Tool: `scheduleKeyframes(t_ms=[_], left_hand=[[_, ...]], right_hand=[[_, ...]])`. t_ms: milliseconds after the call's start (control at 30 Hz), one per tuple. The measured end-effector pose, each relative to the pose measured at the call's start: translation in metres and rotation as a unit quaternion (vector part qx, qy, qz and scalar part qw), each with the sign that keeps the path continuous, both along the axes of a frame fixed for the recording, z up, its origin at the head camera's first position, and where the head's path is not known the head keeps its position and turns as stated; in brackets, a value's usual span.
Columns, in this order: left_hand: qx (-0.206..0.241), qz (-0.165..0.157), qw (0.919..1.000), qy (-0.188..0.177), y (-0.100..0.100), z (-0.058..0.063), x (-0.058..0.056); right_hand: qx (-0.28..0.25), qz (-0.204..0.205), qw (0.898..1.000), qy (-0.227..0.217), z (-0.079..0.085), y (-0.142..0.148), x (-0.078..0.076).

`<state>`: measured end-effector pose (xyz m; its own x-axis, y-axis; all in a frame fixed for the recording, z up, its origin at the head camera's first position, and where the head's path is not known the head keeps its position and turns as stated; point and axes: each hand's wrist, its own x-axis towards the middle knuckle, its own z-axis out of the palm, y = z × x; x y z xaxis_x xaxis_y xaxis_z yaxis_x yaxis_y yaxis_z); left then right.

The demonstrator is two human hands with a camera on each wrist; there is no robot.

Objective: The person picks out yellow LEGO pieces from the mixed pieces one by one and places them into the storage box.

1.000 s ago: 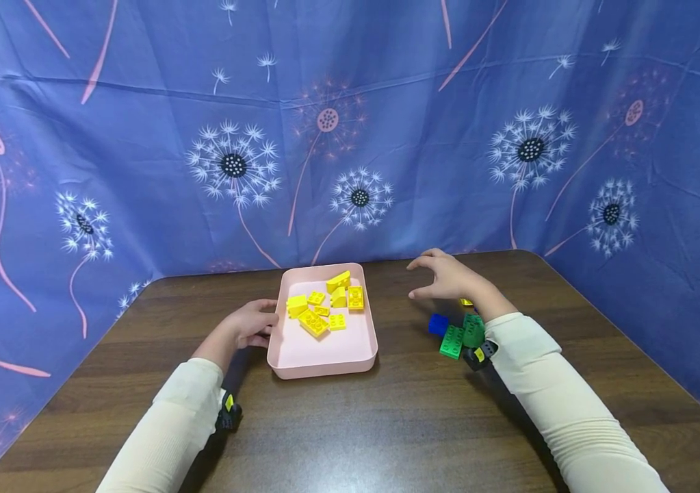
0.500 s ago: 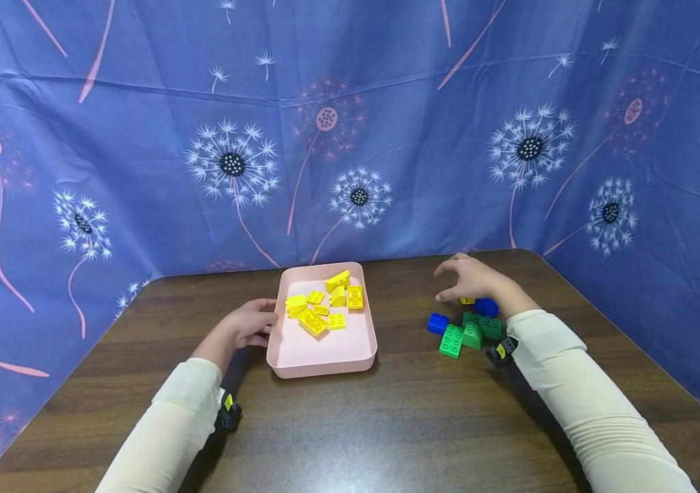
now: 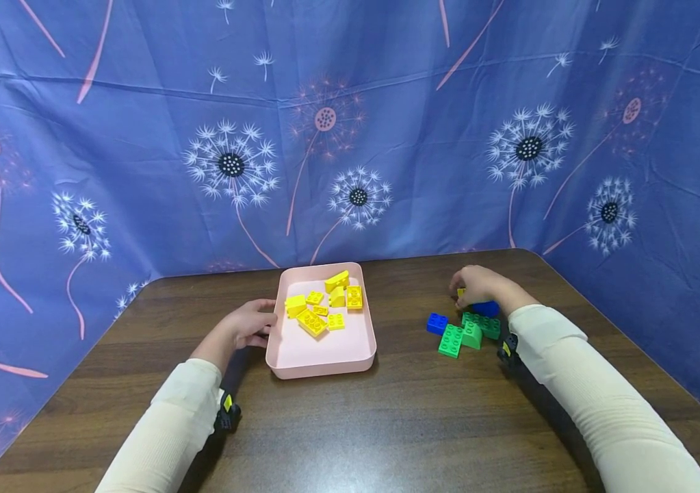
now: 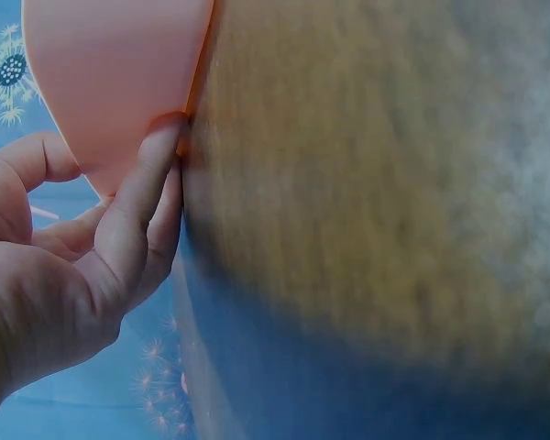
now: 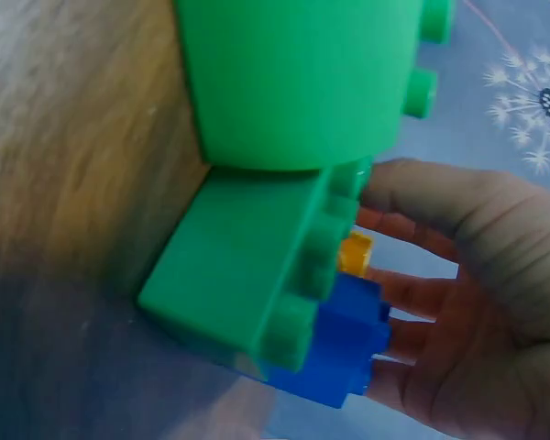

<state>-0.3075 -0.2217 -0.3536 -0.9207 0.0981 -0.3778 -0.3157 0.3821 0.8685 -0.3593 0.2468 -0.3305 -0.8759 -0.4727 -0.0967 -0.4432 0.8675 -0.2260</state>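
Observation:
A pink tray (image 3: 325, 370) holds several yellow toy building bricks (image 3: 313, 322). My left hand (image 3: 250, 324) grips the tray's left wall; in the left wrist view its fingers (image 4: 165, 147) press along the tray edge. At the right, my right hand (image 3: 484, 286) reaches down with curled fingers around a yellow building brick (image 3: 461, 292). In the right wrist view, only a bit of that brick shows behind a blue brick (image 5: 335, 335). The thumb and fingers come around its sides, and their tips are partly hidden by the green and blue bricks.
Close in front of the right hand lie several green bricks (image 3: 451, 340) and a small blue brick (image 3: 437, 323). A larger blue brick (image 3: 486, 309) sits beneath the right wrist. Blue patterned cloth (image 3: 423, 137) stands behind the brown wooden table (image 3: 356, 431).
My right hand has moved right from beside the tray, then down onto the yellow brick, its fingers closing around it. The left hand and tray have stayed put.

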Motion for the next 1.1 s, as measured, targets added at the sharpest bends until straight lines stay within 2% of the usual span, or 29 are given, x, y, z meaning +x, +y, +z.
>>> scheduleKeyframes(t_ms=[233,433,533,700,967,1100], left_hand=[[0.000,-0.002,1.0000,0.001,0.000,0.001,0.001],[0.007,-0.003,1.0000,0.004,0.001,-0.002,0.001],[0.008,-0.007,0.9999,0.004,0.001,0.001,0.003],[0.009,-0.018,0.9998,0.006,0.000,0.006,0.005],[0.001,-0.004,1.0000,0.001,0.000,-0.002,0.000],[0.001,-0.003,1.0000,-0.001,0.000,-0.001,0.000]], right_hand=[[0.018,-0.023,1.000,-0.003,-0.008,0.000,-0.008],[0.023,-0.022,0.999,0.012,-0.009,0.000,-0.008],[0.022,-0.017,0.999,0.025,-0.007,0.000,-0.007],[0.005,-0.008,0.999,0.035,0.001,0.000,-0.004],[-0.013,0.016,0.998,0.056,0.017,-0.003,0.005],[-0.011,0.021,0.998,0.059,0.023,-0.004,0.006]])
